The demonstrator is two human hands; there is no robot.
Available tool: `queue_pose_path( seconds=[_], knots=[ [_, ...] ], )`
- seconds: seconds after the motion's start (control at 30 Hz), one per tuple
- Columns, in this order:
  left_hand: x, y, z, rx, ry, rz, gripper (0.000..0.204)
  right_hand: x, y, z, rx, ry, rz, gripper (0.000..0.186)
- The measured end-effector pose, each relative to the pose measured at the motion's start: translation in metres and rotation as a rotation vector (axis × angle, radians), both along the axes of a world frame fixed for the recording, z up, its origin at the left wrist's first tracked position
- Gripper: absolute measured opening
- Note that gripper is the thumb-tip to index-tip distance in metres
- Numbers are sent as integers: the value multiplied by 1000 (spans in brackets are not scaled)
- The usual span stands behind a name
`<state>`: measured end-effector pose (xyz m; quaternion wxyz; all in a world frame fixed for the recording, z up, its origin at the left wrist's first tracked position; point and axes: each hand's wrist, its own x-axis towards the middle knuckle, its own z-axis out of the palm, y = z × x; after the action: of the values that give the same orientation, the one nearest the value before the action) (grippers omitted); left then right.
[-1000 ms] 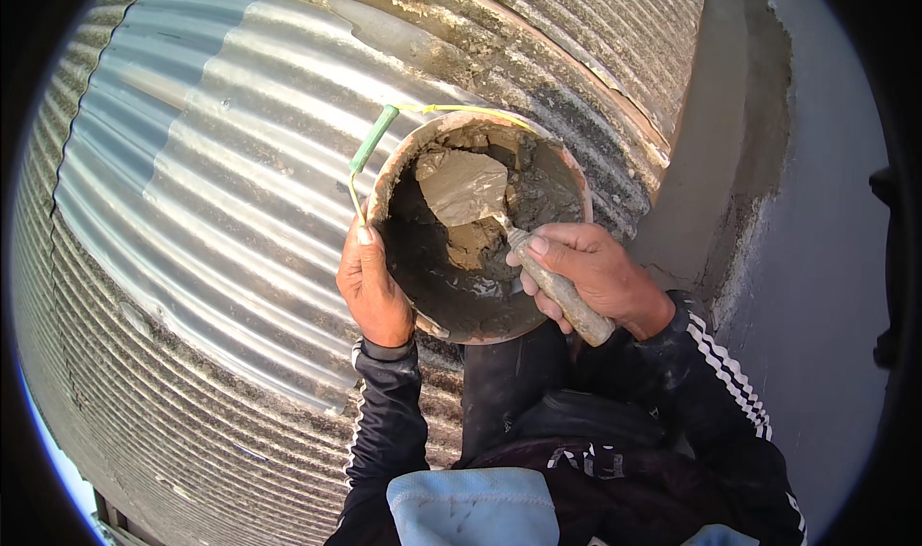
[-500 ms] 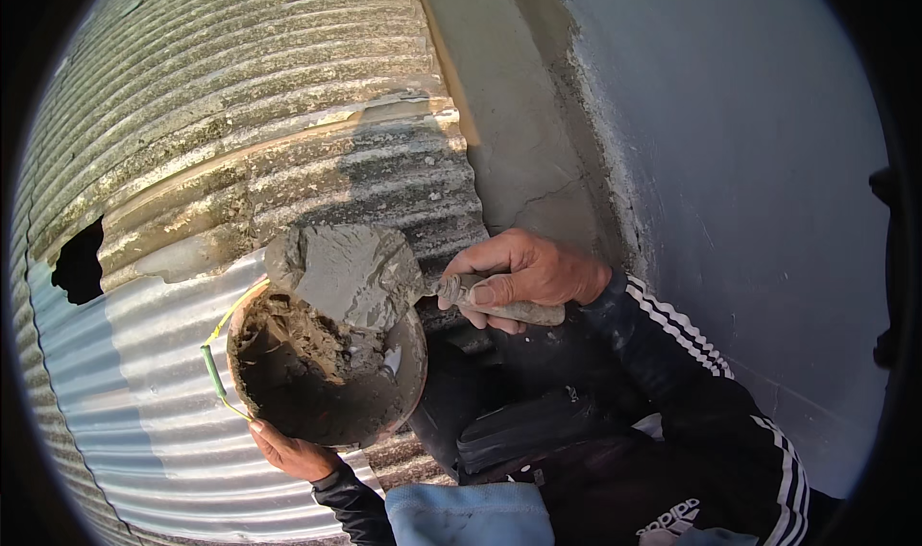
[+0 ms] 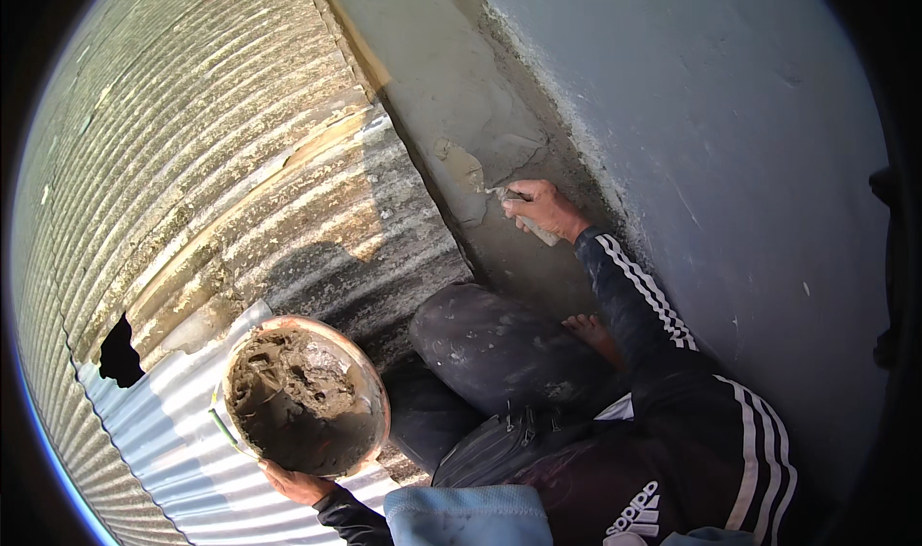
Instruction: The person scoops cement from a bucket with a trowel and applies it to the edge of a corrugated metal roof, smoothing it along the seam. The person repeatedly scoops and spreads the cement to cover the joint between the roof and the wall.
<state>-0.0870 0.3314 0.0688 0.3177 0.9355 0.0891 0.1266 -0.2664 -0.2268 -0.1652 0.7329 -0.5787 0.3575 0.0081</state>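
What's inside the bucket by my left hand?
The bucket holds a lumpy, grey-brown mortar-like mix, heaped toward the far side, with a darker, smoother area nearer your left hand. The bottom is covered; anything buried in the mix can't be seen.

The round bucket [image 3: 383, 407], its reddish rim smeared, is at near left, mouth upward; grey-brown mortar [image 3: 300, 383] lies lumpy inside, heaped higher on its far side; the trowel [image 3: 463, 169], farther right, points its blade far left over the grey cement strip [image 3: 399, 56].
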Motion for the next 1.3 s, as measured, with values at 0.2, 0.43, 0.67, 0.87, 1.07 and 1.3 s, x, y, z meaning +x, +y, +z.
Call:
queue_pose_path(
  seconds=[0.2,0.43,0.67,0.87,1.07,1.3],
  knots=[
    [-3,0,2,343,-20,-54,63,33,50,-48,-464,186,90,42],
    [-4,-17,2,-40,-9,64,63,15,79,-53,-771,88,129,30],
    [-4,-16,4,-165,16,54,61,43,49,-55,-651,125,76,41],
    [-6,-11,3,409,-40,-32,63,21,37,-44,-509,94,140,50],
    [-5,-24,4,-228,13,72,67,58,33,-54,-493,165,34,43],
    [-4,-23,5,-208,35,60,73,90,46,-57,-852,124,117,27]
  ],
)
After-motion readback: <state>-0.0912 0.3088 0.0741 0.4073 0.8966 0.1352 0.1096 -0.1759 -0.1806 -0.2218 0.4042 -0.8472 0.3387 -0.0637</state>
